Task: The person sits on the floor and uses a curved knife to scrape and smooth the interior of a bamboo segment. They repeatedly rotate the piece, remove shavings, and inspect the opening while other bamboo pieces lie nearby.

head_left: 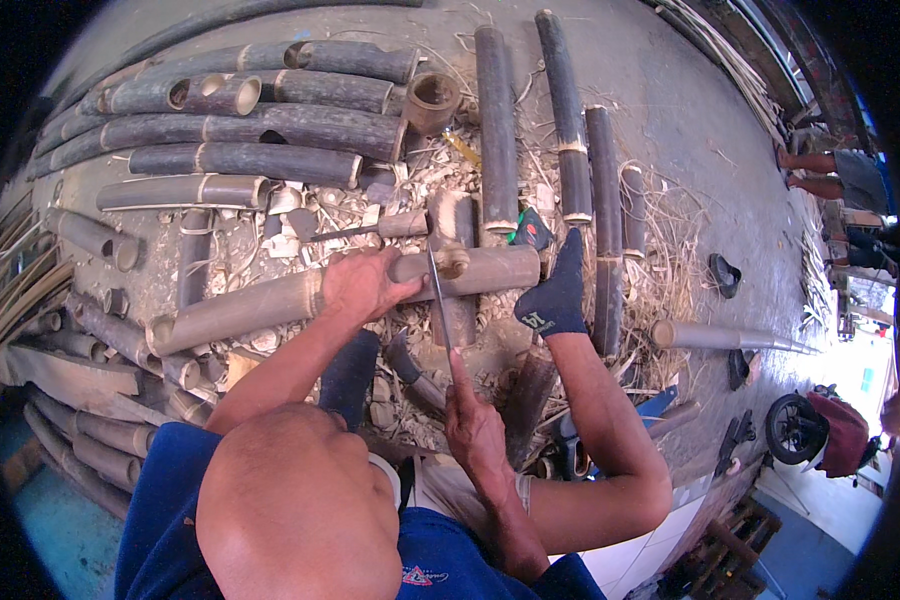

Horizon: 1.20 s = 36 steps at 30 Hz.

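Note:
A long bamboo tube point(240, 310) lies across my front, resting over an upright-running bamboo piece point(454, 322). My left hand point(358, 285) presses on the tube near its middle, fingers wrapped over the top. A rounded opening point(454, 263) is cut in the tube right of that hand. My right hand point(476, 432) grips a knife point(438, 295), its long narrow blade seen nearly edge-on and reaching the tube beside the opening. My dark-socked foot point(560, 290) sits against the tube's right end. Beyond the tube lies a wooden-handled tool point(370, 230) with a flat metal end.
Several dark bamboo tubes point(250, 135) lie at far left, some with cut holes. More tubes point(497, 130) lie ahead. Wood shavings point(410, 190) cover the floor. A green-and-black tape measure point(532, 230) and a blue-bladed saw point(656, 405) lie nearby. Other people's legs point(820, 175) show at far right.

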{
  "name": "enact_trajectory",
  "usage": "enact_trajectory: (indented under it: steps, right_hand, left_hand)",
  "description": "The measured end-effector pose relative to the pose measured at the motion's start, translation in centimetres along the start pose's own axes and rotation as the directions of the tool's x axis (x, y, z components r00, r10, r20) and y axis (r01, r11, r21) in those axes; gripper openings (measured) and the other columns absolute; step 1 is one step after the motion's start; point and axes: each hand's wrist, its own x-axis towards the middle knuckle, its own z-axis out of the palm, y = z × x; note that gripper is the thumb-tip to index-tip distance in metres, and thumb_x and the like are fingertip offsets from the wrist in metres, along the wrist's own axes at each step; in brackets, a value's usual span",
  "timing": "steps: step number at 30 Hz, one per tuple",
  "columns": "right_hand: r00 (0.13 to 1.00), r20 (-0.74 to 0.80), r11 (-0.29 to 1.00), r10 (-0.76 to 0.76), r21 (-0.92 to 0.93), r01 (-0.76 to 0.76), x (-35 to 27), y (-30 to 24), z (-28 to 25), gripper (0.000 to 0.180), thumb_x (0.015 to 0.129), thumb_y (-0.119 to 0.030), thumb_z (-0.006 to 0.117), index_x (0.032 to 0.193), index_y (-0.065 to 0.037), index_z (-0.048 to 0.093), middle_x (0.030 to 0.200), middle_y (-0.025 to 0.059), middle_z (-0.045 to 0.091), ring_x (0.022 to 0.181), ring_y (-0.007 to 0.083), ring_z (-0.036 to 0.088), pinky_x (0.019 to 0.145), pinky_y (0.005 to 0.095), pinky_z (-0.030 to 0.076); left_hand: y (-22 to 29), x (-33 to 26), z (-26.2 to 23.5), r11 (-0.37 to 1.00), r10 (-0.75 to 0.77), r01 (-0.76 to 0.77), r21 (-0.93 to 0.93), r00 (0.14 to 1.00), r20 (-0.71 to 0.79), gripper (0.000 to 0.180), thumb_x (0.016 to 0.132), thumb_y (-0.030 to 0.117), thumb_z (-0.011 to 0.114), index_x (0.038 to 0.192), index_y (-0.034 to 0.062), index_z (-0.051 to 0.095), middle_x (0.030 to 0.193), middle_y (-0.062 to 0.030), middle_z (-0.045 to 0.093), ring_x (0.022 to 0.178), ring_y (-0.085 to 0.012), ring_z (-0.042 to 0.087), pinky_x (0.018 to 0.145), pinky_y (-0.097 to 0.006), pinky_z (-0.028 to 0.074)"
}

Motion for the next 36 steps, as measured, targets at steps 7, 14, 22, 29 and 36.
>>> enact_trajectory:
  steps: [7,14,22,29,36]
  right_hand:
    - [0.994,0.082,0.996,0.074,-0.060,-0.070,2.8,-1.2,-0.2,0.070,0.100,-0.011,0.053,0.162,-0.019,0.022,0.069,0.0296,0.063,0.063,0.0494,0.064,0.055,0.0578,0.047]
    - [0.997,0.059,0.996,0.055,-0.076,-0.051,1.8,-2.0,-0.5,0.072,0.099,-0.010,0.053,0.162,-0.017,0.018,0.064,0.0284,0.061,0.060,0.0487,0.063,0.055,0.0588,0.047]
    - [0.998,0.035,0.998,0.050,-0.034,-0.049,2.3,-1.2,0.5,0.073,0.099,-0.010,0.053,0.163,-0.018,0.018,0.063,0.0277,0.061,0.058,0.0475,0.063,0.054,0.0579,0.046]
    - [0.998,0.017,0.996,0.058,-0.063,-0.056,1.1,-1.7,0.6,0.072,0.099,-0.010,0.053,0.162,-0.020,0.020,0.063,0.0269,0.061,0.058,0.0480,0.063,0.055,0.0579,0.046]
    - [0.998,0.019,0.996,0.064,-0.067,-0.063,3.1,-1.0,1.0,0.073,0.098,-0.010,0.054,0.162,-0.018,0.020,0.067,0.0292,0.063,0.060,0.0484,0.063,0.057,0.0586,0.047]
  left_hand:
    - [-1.0,-0.7,0.4,0.972,0.224,-0.219,0.087,0.973,-0.059,0.082,0.070,0.062,0.080,0.131,0.0116,0.059,0.113,-0.0191,0.068,0.104,-0.0367,0.068,0.090,-0.048,0.054]
    - [-2.1,1.0,0.1,0.967,0.255,-0.253,-0.034,0.963,0.082,0.082,0.062,0.058,0.084,0.122,0.0083,0.060,0.106,-0.0211,0.070,0.099,-0.0395,0.069,0.085,-0.048,0.056]
    - [-1.9,1.5,-0.9,0.969,0.225,-0.209,-0.134,0.967,0.120,0.072,0.060,0.050,0.084,0.118,0.0098,0.069,0.100,-0.0197,0.073,0.100,-0.0377,0.070,0.088,-0.047,0.054]
    - [-2.3,2.2,-0.4,0.954,0.262,-0.231,-0.190,0.952,0.157,0.084,0.057,0.059,0.085,0.123,0.0097,0.069,0.106,-0.0194,0.074,0.101,-0.0375,0.071,0.088,-0.048,0.055]
    - [-1.2,-0.4,1.2,0.947,0.317,-0.317,0.051,0.948,0.008,0.077,0.066,0.047,0.086,0.127,0.0095,0.058,0.104,-0.0199,0.070,0.099,-0.0386,0.070,0.087,-0.048,0.056]
